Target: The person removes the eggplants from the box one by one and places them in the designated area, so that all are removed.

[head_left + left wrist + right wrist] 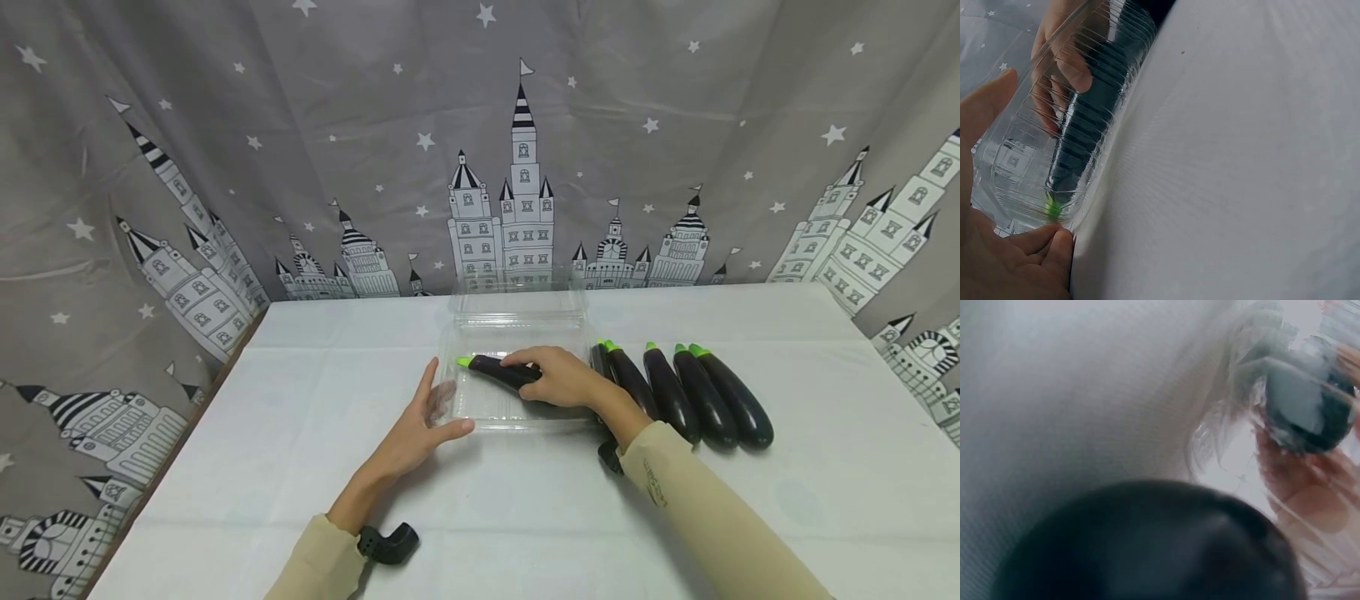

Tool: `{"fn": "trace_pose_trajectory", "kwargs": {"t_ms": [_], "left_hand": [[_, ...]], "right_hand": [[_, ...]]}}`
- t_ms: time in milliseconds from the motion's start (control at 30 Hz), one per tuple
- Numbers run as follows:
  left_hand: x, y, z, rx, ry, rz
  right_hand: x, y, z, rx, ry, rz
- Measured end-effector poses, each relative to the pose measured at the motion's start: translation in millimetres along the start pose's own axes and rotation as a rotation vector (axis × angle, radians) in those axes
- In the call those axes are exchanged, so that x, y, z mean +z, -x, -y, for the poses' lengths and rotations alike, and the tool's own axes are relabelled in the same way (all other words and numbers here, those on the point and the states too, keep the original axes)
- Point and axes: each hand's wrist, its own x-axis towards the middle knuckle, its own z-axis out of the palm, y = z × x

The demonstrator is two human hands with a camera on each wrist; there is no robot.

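A clear plastic clamshell box (487,414) stands mid-table, its lid (517,302) folded back. Inside lies a dark purple eggplant (489,367), slanting, its bright green stem end at the left. My right hand (555,377) grips this eggplant from above, thumb and fingers round its body; its blunt end (1310,406) shows through the plastic in the right wrist view. At the front left corner, my left hand (411,425) is spread, index finger and thumb apart. Seen from the left wrist, fingertips (1054,240) rest at the bottom of the wall.
Several more eggplants (711,400) lie side by side on the white tablecloth (832,433), right of the box, stems pointing away. My right forearm passes over the nearest ones. A grey curtain (622,100) printed with castles and stars hangs behind the table.
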Motion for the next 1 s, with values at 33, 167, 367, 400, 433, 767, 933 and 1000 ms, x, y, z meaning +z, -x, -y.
{"fn": "trace_pose_trajectory", "kwargs": {"t_ms": [33,167,367,400,433,767,933,1000], "left_hand": [[0.2,0.2,0.1,-0.002,-0.003,-0.001],[0.5,0.8,0.2,-0.008,-0.012,-0.002],[0.5,0.8,-0.9,-0.010,-0.021,-0.006],[0.4,0.7,-1.1,-0.010,-0.020,-0.007],[0.3,0.6,-1.3,-0.011,-0.020,-0.007],[0.7,-0.4,-0.2,-0.013,-0.040,-0.013],[0.7,-1.1,1.4,-0.008,-0.030,-0.018],[0.8,-0.9,1.6,-0.009,-0.026,-0.019]], "right_hand": [[0.2,0.0,-0.1,0.003,-0.001,0.001],[0.0,0.0,-0.6,0.010,-0.005,0.006],[-1.4,-0.4,-0.4,0.012,-0.009,-0.001],[-1.2,-0.5,-0.5,0.015,-0.012,-0.005],[-0.9,-0.6,-0.5,0.016,-0.019,-0.012],[-3.1,1.2,-1.5,0.040,-0.226,-0.196],[-5.1,2.3,-2.9,0.015,-0.277,-0.234],[-5.4,2.4,-3.5,-0.002,-0.281,-0.236]]}}
